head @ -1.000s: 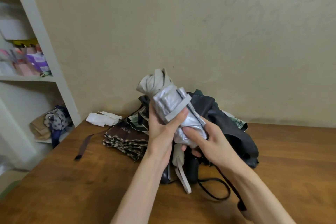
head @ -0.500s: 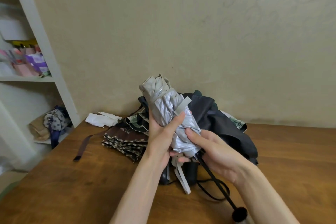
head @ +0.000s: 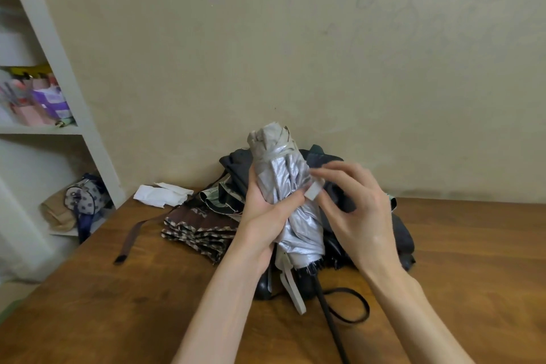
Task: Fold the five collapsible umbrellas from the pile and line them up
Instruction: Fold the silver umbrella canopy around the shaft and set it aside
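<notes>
Your left hand [head: 263, 216] curls around the crumpled silver-grey collapsible umbrella [head: 291, 177], holding it nearly upright above the wooden counter [head: 147, 304], with its black shaft pointing down towards you. Your right hand [head: 357, 216] pinches the end of the pale grey closing strap [head: 313, 190], which wraps round the canopy near the top. Behind lies the pile of dark umbrellas [head: 401, 233], with a brown patterned folded umbrella [head: 201, 224] at its left.
</notes>
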The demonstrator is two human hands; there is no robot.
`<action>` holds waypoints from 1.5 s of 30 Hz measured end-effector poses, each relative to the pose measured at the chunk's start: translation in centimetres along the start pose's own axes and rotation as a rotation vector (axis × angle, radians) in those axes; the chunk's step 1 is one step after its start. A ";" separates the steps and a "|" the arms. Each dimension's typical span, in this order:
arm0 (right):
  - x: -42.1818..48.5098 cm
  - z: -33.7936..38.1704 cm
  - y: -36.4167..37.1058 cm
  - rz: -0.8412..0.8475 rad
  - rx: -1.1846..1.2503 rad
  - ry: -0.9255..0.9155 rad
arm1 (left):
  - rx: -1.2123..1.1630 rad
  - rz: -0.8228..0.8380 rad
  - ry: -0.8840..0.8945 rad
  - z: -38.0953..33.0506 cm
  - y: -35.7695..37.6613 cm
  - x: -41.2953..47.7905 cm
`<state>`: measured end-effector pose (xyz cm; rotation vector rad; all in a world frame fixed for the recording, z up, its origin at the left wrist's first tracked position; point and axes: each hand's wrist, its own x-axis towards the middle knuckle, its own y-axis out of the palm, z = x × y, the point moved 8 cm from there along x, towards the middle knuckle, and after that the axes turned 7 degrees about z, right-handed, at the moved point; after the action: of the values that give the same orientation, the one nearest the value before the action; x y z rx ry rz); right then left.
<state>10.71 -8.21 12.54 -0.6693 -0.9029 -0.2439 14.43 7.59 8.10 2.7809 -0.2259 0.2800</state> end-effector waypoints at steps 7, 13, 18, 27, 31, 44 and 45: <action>-0.5 -4.1 -1.4 -0.066 0.419 0.495 | 0.020 -0.058 -0.043 0.7 -1.0 0.2; -1.1 -5.3 2.1 0.314 0.406 0.589 | 0.023 -0.060 -0.066 1.0 -1.2 0.2; -1.2 -5.3 2.2 0.226 0.296 0.473 | 0.034 -0.079 -0.067 0.9 -1.8 0.4; -1.1 -5.1 1.9 0.159 0.226 0.376 | 0.038 -0.112 -0.083 1.3 -2.7 0.4; -1.3 -5.7 1.8 0.093 0.422 0.492 | 0.035 -0.145 -0.090 1.3 -3.2 0.3; -2.8 -1.8 5.3 0.136 0.971 0.693 | 0.320 -0.181 -0.001 -1.0 -2.6 0.2; -3.1 -1.1 6.2 0.185 1.023 0.705 | 0.377 -0.175 0.017 -1.3 -2.1 0.0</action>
<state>12.40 -4.30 6.94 0.2945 -0.1947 0.1597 14.64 9.98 8.67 3.1414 0.0848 0.3314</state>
